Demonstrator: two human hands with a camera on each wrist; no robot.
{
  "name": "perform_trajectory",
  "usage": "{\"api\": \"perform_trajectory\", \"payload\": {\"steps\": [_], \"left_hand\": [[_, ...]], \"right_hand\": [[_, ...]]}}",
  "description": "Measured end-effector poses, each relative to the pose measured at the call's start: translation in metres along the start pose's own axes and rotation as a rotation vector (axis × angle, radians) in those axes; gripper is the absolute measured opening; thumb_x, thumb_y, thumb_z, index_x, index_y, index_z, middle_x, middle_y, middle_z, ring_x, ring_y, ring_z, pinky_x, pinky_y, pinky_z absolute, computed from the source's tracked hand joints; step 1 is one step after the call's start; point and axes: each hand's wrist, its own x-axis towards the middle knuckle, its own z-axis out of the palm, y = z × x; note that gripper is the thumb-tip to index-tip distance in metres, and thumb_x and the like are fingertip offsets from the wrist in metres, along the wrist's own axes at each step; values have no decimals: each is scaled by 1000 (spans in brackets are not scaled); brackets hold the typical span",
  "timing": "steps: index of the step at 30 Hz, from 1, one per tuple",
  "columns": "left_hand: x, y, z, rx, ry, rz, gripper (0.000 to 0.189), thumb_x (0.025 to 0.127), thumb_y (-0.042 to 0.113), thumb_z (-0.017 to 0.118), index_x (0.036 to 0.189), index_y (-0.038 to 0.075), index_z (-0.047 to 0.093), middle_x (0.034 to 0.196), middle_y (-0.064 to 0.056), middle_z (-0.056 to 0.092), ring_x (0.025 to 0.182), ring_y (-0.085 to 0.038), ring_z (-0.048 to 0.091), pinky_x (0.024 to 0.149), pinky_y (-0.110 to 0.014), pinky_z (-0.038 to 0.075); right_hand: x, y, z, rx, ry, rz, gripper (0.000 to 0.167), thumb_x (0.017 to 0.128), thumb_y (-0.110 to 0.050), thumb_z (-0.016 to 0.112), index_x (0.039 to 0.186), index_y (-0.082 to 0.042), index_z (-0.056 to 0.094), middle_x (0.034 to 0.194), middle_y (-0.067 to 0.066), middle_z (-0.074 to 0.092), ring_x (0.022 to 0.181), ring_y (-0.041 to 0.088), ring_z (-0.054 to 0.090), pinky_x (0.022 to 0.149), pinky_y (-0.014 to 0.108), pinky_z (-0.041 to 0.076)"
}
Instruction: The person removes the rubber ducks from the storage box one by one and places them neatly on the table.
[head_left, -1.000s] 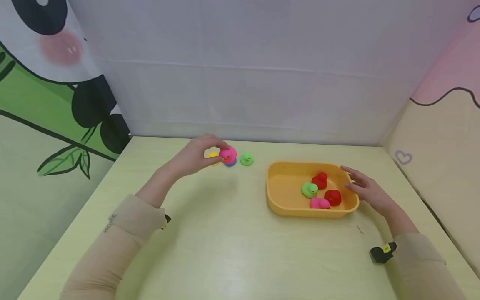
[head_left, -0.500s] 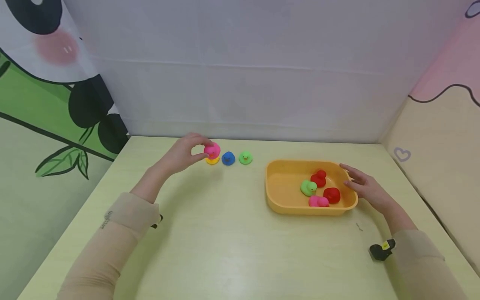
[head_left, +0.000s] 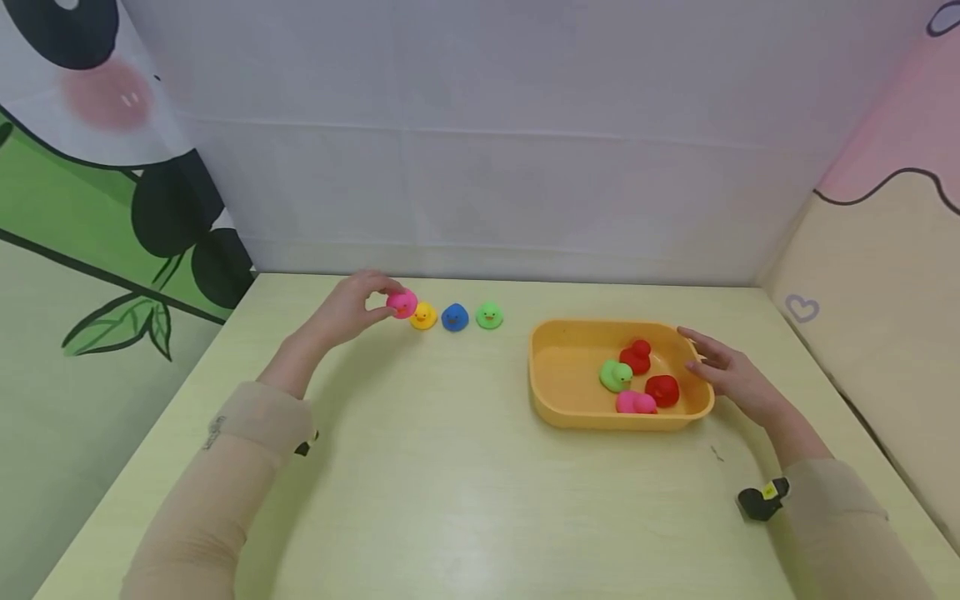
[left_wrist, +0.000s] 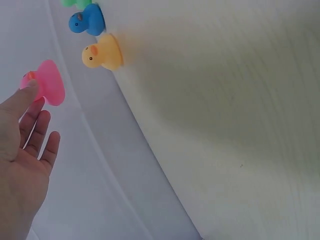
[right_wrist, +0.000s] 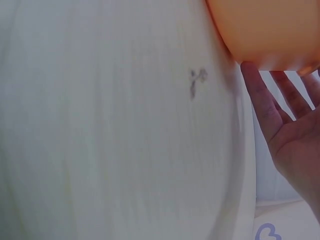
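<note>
My left hand pinches a pink rubber duck between thumb and fingers. In the left wrist view, the pink duck is held above the table level, apart from the others. Just right of it stands a yellow rubber duck, then a blue duck and a green duck, in a row. My right hand touches the right end of a yellow-orange plastic bin. Its fingers lie fairly straight against the bin's outer wall in the right wrist view.
Inside the bin are two red ducks, a green duck and a pink duck. A white cloth wall rises behind the table's back edge. Printed panels stand at both sides. A small dark mark shows on the tabletop.
My left hand has carried the pink duck leftward, from in front of the blue duck, past the yellow duck, to its left. The right hand stays at the bin.
</note>
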Motion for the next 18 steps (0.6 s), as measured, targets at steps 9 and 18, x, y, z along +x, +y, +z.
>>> {"api": "perform_trajectory", "payload": {"steps": [9, 18], "left_hand": [[1, -21, 6, 16, -49, -34, 29, 86, 8, 68, 114, 5, 64, 109, -11, 64, 105, -32, 53, 95, -48, 41], [6, -37, 14, 55, -88, -71, 29, 86, 7, 67, 114, 3, 63, 108, -14, 65, 104, -36, 55, 95, -48, 42]], "right_hand": [[1, -1, 1, -7, 2, -3, 60, 98, -33, 49, 151, -24, 22, 153, 23, 18, 133, 54, 24, 87, 53, 50], [1, 0, 2, -4, 4, -7, 60, 98, -32, 49, 151, -24, 22, 154, 23, 18, 133, 54, 23, 87, 54, 50]]}}
